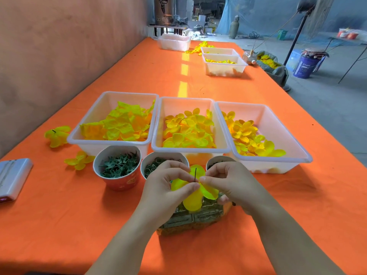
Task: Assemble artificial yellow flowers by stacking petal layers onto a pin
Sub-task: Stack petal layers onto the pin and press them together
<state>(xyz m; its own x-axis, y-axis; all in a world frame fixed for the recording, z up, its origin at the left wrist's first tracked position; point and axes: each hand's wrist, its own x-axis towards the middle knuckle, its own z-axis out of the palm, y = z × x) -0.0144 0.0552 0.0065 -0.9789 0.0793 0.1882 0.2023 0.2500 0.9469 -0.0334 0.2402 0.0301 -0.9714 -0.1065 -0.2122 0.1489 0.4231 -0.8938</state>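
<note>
Head view: my left hand (168, 188) and right hand (228, 181) both pinch a yellow petal layer (193, 198) threaded on the pin (195, 174), over the counter (59, 215) just before the cups (117, 167). Mid-stack; next I probably need to seat it, then fetch another layer.

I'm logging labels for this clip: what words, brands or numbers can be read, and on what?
None can be read.
Blue plastic bucket on the floor: white print, too blurred.
Steel urn beyond the table: dark label, too small.
Red paper cup holding green leaf pieces: pale marks, illegible.
</note>
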